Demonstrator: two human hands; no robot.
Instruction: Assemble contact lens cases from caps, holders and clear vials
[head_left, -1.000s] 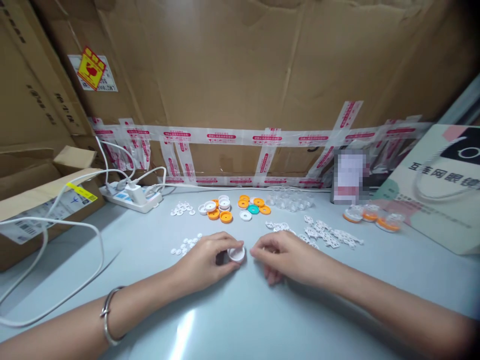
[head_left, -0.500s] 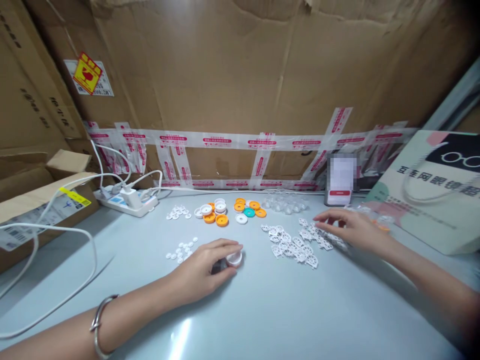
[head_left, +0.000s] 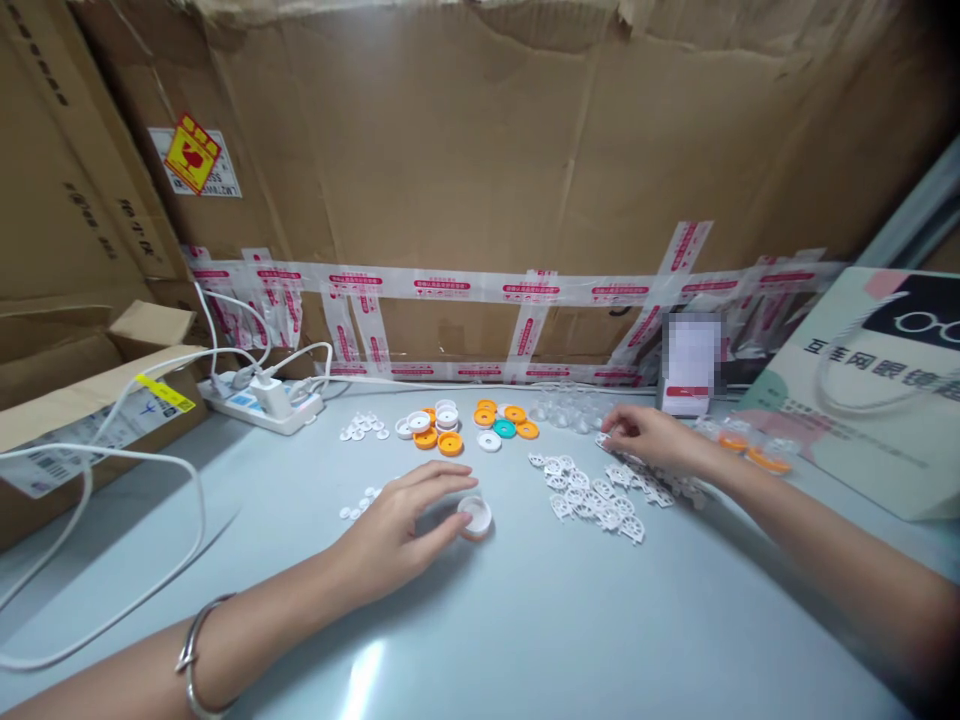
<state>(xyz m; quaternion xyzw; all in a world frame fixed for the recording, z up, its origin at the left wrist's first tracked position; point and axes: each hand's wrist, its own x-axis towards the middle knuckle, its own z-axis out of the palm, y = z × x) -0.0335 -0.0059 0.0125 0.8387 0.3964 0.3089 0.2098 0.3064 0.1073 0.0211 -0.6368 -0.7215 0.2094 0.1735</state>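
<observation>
My left hand (head_left: 409,525) is open, with its fingers stretched and the thumb at the rim of a small round white cup-like piece (head_left: 475,515) that has an orange lower edge. The thumb seems to touch it; the fingertips are apart from it. Over on the right, my right hand (head_left: 652,440) has its fingertips closed on a white spoked plastic piece (head_left: 602,440), mostly hidden under them. Two groups of similar white spoked pieces (head_left: 592,495) lie below and in front of that hand. Small white discs (head_left: 367,495) are partly covered by my left hand.
Orange and white rings (head_left: 450,443) and a teal ring (head_left: 504,428) lie at mid-table. Clear plastic domes (head_left: 574,408) are behind. A phone (head_left: 688,365), a paper bag (head_left: 862,400), a power strip (head_left: 262,405), white cables and cardboard boxes (head_left: 450,150) border the table.
My left fingers have lifted off the round white piece and spread. My right hand has moved left, its fingertips closing at a white spoked piece. The view has shifted slightly.
</observation>
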